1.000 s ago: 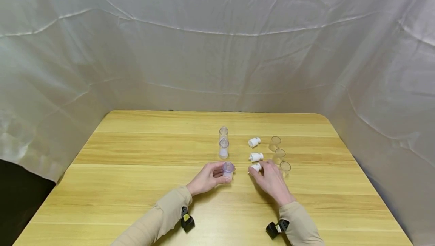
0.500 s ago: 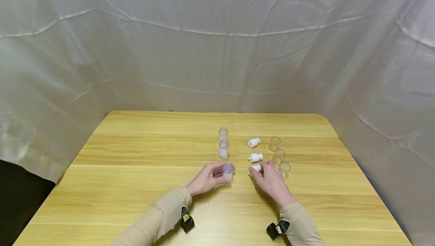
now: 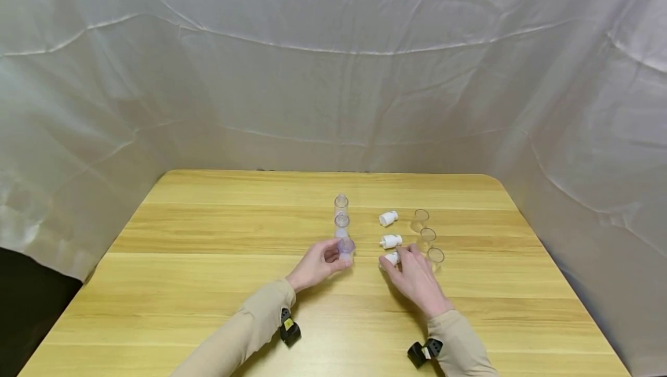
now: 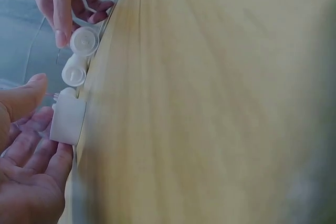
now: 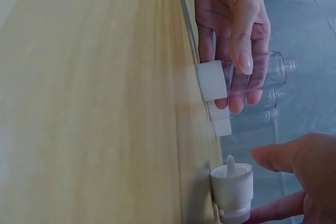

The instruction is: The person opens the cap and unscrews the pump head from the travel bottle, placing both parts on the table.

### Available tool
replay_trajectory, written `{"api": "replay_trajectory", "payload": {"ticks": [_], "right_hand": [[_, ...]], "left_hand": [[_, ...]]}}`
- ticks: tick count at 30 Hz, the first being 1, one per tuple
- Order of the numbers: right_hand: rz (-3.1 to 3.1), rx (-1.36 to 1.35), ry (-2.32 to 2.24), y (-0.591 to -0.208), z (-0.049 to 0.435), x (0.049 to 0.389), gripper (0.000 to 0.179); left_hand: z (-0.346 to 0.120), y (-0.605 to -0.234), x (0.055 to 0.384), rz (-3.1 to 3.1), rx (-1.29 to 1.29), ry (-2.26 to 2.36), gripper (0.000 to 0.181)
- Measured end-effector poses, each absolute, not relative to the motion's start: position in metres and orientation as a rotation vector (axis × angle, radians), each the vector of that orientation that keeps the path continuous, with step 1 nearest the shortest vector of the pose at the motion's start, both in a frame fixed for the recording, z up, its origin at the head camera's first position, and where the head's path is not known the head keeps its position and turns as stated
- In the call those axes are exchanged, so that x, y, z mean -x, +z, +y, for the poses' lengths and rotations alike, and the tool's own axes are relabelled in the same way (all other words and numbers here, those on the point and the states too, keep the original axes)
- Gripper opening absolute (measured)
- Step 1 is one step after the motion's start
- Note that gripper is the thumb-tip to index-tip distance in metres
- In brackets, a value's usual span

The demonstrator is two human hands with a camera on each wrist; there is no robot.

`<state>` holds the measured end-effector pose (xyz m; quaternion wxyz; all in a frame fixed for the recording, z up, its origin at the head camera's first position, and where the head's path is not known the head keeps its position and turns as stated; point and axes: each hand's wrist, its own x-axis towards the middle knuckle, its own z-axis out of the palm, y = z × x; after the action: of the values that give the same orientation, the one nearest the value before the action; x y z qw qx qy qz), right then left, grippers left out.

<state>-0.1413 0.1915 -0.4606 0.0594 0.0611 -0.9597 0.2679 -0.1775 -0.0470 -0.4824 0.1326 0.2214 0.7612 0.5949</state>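
Observation:
My left hand (image 3: 315, 264) has its fingers and thumb round a clear bottle (image 3: 346, 246) with a white base. The bottle stands upright, just nearer than two like bottles, the middle one (image 3: 341, 225) and the far one (image 3: 341, 205). In the right wrist view the left thumb lies across the bottle's clear wall. My right hand (image 3: 417, 281) is over the nearest white pump head (image 5: 232, 187), which lies on its side. Its thumb (image 5: 275, 156) is straight and appears apart from the pump head. A finger reaches the neck end. Two more white pump heads (image 3: 391, 241) lie beyond.
Three clear caps (image 3: 435, 256) stand in a column right of the pump heads. Everything is on a wooden table (image 3: 208, 238). A pale fabric curtain (image 3: 333, 93) surrounds its back and sides.
My left hand has moved the bottle away from me and slightly left, closer to the other two bottles. The right hand has stayed almost still over the nearest pump head.

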Motion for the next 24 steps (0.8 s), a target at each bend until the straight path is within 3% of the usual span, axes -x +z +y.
{"api": "replay_trajectory", "payload": {"ticks": [6,15,24], "right_hand": [[-2.860,-0.221,0.783,-0.459,0.190,0.139,0.033],[-2.688,-0.344,0.656,-0.451,0.185,0.137,0.052],[-2.537,-0.431,0.638,-0.433,0.204,0.149,0.047]], "left_hand": [[-0.048,-0.481,0.180,2.237,-0.614,1.754,0.052],[-0.056,-0.478,0.178,2.270,-0.518,1.755,0.066],[-0.087,-0.457,0.174,2.414,-0.461,1.688,0.067]]}}
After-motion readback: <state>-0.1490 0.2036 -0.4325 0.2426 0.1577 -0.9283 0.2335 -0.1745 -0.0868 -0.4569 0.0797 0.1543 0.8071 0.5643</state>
